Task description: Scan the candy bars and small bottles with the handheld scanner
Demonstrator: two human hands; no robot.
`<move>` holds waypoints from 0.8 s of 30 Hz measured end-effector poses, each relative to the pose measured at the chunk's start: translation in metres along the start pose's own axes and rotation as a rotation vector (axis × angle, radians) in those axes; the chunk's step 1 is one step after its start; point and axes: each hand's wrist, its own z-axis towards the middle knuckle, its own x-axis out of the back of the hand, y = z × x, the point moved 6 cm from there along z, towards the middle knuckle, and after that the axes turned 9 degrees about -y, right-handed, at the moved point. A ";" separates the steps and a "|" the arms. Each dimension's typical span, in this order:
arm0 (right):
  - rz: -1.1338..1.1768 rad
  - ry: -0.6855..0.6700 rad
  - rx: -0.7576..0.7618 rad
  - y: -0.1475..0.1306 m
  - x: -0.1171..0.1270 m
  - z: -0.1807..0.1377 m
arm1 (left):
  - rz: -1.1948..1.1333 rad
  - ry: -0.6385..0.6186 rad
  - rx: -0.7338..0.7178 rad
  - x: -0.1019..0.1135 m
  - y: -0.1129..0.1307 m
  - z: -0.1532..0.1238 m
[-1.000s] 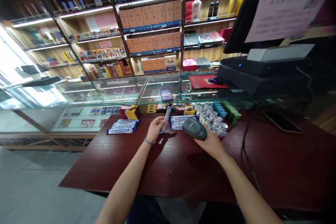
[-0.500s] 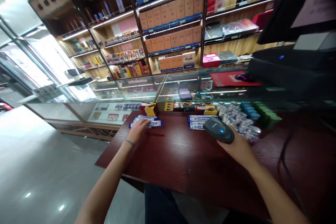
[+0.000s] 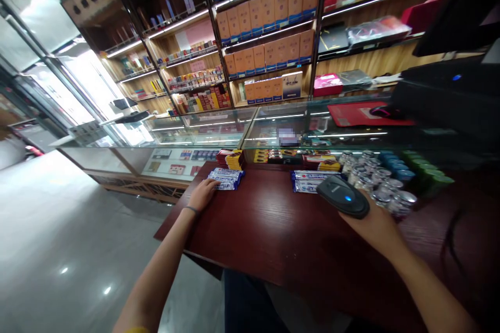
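My left hand (image 3: 201,195) rests at the near left end of a small pile of blue-and-white snack packets (image 3: 228,179), its fingers stretched onto them and touching. The fingertips are partly lost against the wrappers. A black barcode scanner (image 3: 341,196) with a lit blue light is in my right hand (image 3: 375,226), which wraps round its handle above the tabletop. Just left of and behind the scanner lies a second group of blue-and-white snack packets (image 3: 307,181), partly covered by the scanner head.
Small red and yellow packs (image 3: 230,159) stand behind the left pile. Silver cans (image 3: 385,187), blue cans (image 3: 398,166) and green cans (image 3: 433,177) crowd the right of the dark red table (image 3: 250,234). A glass counter (image 3: 253,125) runs along the back, below a black monitor (image 3: 449,21).
The packet that stuck out to the right under my left hand now lies in line with its pile. My hand has drawn back slightly to the pile's left end. The view has turned left.
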 end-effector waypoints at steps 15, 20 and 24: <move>0.088 0.020 -0.073 0.000 0.012 0.001 | -0.168 0.131 -0.078 0.003 0.055 0.027; 0.141 0.024 -0.079 0.006 0.018 0.003 | -0.283 0.184 -0.162 -0.011 0.130 0.069; 0.210 0.045 -0.079 0.003 0.029 0.004 | -0.351 0.180 -0.251 -0.029 0.198 0.101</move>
